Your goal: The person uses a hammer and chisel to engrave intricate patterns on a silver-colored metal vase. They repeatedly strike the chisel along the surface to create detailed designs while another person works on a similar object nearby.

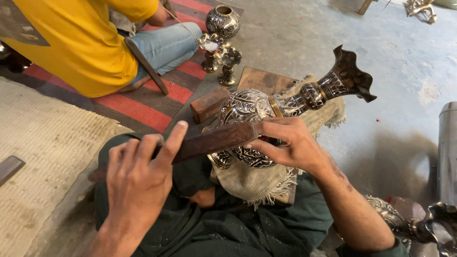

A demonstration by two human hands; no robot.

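I hold a long flat file point(209, 142) in both hands, left hand point(138, 176) curled around its near end, right hand point(285, 143) pinching its far end, and it lies flat across the round belly of the carved metal vase point(252, 112) resting sideways on my lap.

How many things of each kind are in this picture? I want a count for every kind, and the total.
Engraved metal vases: 4
Long flat files: 2, one held by the left hand and right hand
Brick-like block: 1
Burlap cloth: 1
Total: 8
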